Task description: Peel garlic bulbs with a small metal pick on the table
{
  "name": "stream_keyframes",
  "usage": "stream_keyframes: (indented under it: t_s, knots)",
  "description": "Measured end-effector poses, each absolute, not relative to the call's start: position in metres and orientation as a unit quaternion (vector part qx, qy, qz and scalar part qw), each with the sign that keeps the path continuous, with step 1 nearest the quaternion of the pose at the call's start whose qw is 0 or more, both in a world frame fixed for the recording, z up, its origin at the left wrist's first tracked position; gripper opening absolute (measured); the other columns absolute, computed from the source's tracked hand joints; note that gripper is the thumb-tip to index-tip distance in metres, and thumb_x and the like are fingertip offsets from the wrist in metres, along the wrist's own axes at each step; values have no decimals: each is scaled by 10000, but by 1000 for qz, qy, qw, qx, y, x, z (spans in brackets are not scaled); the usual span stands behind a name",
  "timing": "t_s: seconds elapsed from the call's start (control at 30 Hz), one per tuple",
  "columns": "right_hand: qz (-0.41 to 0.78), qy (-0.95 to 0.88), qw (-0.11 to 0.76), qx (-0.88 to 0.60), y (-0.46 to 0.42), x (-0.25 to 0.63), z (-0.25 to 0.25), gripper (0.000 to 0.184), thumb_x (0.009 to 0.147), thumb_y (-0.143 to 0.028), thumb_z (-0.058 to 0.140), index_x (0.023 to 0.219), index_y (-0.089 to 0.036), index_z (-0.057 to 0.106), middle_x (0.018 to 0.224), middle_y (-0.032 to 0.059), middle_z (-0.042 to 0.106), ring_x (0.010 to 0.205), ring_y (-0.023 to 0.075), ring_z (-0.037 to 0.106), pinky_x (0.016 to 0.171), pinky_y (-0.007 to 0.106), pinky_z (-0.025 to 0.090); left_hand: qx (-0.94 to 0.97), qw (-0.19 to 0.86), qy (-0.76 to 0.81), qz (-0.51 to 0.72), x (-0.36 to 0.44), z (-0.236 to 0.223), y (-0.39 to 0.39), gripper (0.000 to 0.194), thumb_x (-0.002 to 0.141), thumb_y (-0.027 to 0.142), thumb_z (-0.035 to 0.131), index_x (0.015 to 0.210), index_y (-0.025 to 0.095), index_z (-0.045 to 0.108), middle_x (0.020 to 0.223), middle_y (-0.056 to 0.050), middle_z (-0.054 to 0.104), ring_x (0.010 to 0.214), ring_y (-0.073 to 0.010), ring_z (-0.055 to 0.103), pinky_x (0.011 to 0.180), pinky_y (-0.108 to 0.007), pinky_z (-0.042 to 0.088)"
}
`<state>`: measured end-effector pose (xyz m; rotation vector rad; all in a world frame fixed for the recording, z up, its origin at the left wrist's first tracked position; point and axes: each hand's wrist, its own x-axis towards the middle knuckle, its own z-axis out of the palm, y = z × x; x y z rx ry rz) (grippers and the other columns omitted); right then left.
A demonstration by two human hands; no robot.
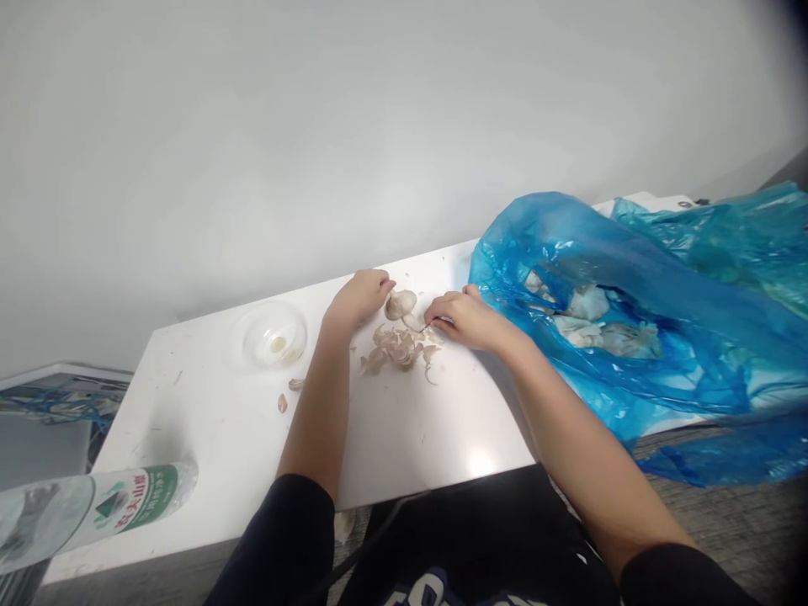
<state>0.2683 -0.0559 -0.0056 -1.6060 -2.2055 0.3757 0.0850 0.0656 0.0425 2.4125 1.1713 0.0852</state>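
My left hand (358,297) rests on the white table (410,421) with its fingers curled around a garlic bulb (400,304). My right hand (463,318) sits just to the right, fingers pinched together on a small thin thing I cannot make out, its tip pointing toward the bulb. A pile of papery garlic skins (397,347) lies just below and between both hands. Two loose cloves (289,393) lie further left on the table.
A clear glass bowl (273,337) holding peeled cloves stands at the left. A large blue plastic bag (637,320) with more garlic bulbs covers the table's right end. A plastic water bottle (94,509) lies at the near left edge. A white wall runs behind.
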Motion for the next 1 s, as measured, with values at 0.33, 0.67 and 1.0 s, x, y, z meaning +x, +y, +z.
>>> stream_keyframes:
  t_s: [0.33, 0.67, 1.0]
  knots:
    - [129, -755, 124, -630, -66, 284, 2, 249, 825, -40, 508, 779, -194, 698, 889, 30, 751, 852, 201, 649, 720, 343, 196, 885, 227, 404, 42, 80, 39, 73, 300, 952, 275, 378, 670, 191, 436, 805, -49, 591, 725, -170, 493, 677, -302, 355]
    - [77, -725, 273, -628, -68, 284, 7, 204, 936, -186, 493, 957, -192, 695, 994, 82, 732, 929, 239, 634, 769, 346, 239, 898, 224, 369, 85, 81, 50, 66, 221, 947, 260, 411, 803, 177, 557, 942, -63, 628, 864, -186, 544, 778, -308, 396]
    - [157, -737, 324, -572, -65, 276, 6, 186, 935, -223, 540, 995, -200, 714, 1012, 71, 735, 823, 186, 636, 765, 323, 347, 914, 196, 345, 77, 96, 64, 43, 214, 940, 208, 429, 745, 175, 508, 890, -53, 599, 778, -165, 521, 696, -295, 367]
